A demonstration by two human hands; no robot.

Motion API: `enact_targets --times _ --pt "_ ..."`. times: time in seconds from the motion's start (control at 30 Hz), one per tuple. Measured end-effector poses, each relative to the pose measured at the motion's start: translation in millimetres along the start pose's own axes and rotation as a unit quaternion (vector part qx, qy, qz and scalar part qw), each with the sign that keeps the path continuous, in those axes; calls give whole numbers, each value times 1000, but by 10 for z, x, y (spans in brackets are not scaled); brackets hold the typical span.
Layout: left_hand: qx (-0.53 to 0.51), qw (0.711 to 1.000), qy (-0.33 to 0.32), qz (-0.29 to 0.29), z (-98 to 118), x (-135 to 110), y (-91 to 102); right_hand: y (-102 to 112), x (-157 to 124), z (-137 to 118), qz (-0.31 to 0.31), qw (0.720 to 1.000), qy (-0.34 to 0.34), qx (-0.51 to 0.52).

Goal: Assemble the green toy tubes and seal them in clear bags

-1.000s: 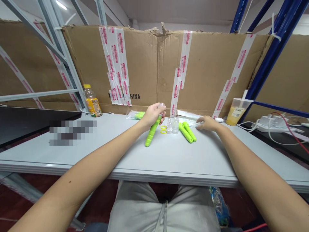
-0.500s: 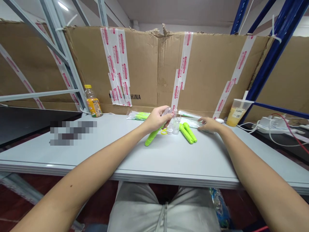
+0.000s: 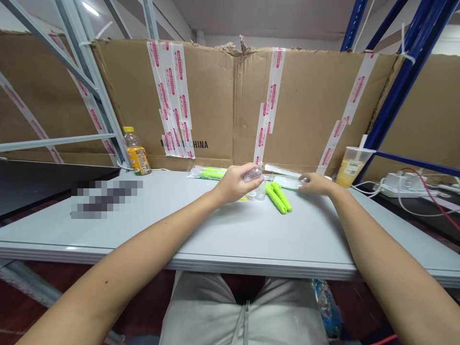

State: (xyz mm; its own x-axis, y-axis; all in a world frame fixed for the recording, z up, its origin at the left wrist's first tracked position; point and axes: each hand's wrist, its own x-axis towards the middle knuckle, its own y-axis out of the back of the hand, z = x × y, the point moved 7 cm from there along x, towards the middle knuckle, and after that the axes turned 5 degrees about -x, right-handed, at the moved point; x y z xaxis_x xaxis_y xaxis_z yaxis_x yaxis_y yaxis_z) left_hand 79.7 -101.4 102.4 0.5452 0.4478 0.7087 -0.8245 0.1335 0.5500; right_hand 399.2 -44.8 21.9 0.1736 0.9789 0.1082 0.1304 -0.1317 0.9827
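Note:
My left hand (image 3: 235, 183) is closed around a small clear plastic container (image 3: 252, 174), held just above the table. Below and beside it stand clear plastic pieces (image 3: 260, 190) and a yellow ring (image 3: 244, 197), partly covered by the hand. Two bright green handle-shaped pieces (image 3: 279, 197) lie side by side to the right of these. My right hand (image 3: 314, 184) rests farther right with its fingers curled over the end of a clear plastic packet (image 3: 285, 182); the fingertips are partly hidden.
Behind my left hand lies a bagged green piece (image 3: 208, 173). A juice bottle (image 3: 138, 155) stands at the back left, a drink cup (image 3: 352, 167) with a straw at the back right. Beyond it is a power strip (image 3: 402, 188) with cables. A taped cardboard wall (image 3: 215, 105) closes the back.
My left hand has turned, and the green piece that showed beneath it is now mostly hidden. The fingers of my right hand have drawn in at the packet's end.

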Motion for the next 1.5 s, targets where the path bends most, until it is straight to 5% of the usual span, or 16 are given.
enact_targets --times 0.43,0.8,1.2,1.5 --pt "47 993 -109 21 120 -10 -4 -158 28 89 -42 999 7 -1" --pt "-6 1000 1 14 14 -7 -16 -195 83 -88 3 1000 14 -9" --pt "-104 990 90 28 -155 18 35 219 -70 -60 48 999 19 -8" --pt "-206 962 89 156 -369 135 362 471 -339 -477 134 983 112 62"
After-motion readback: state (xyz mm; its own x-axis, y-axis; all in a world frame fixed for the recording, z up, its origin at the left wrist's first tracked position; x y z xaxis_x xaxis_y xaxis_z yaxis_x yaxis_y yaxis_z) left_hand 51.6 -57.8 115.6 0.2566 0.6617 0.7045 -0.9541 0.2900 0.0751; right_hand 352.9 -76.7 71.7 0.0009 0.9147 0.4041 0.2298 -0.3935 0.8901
